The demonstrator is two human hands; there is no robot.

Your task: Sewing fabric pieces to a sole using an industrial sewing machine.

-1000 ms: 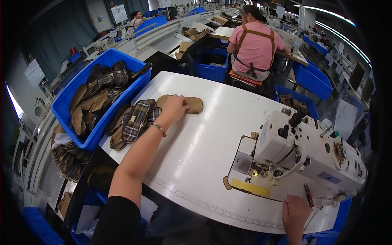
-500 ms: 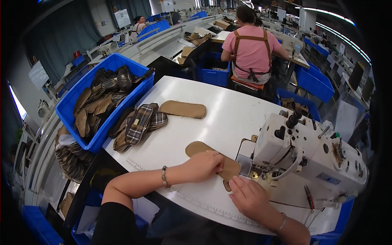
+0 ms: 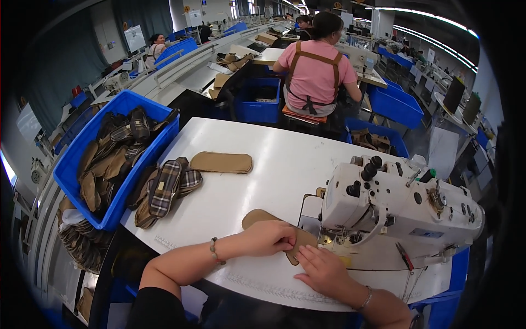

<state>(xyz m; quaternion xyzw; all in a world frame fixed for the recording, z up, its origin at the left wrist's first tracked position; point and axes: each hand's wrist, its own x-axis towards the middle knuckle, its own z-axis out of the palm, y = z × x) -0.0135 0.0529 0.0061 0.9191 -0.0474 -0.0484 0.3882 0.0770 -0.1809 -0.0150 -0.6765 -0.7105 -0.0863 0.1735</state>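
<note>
A tan oblong fabric panel with rounded ends (image 3: 257, 217) lies slantwise on the white table, its right end beside the needle area of a white sewing machine (image 3: 402, 205). My left hand (image 3: 268, 238) rests over its middle, thumb and forefinger pinched together at its near edge. At the panel's lower right end lies my right hand (image 3: 324, 268), fingers stretched out flat on the edge and thumb apart. A small tan flap (image 3: 292, 257) shows between the two hands; whether it belongs to the panel I cannot tell.
Another tan panel (image 3: 221, 162) lies farther back, beside a pile of plaid and tan pouches (image 3: 166, 189). A blue bin (image 3: 143, 171) of similar pieces stands at left. Red-handled snippers (image 3: 404, 255) lie near the machine. A co-worker in pink (image 3: 315, 71) sits ahead.
The view has shifted, so the scene sits farther left. My right hand's fingers have flattened onto the panel's edge; my left hand keeps its pinch. The panel has barely moved on the table.
</note>
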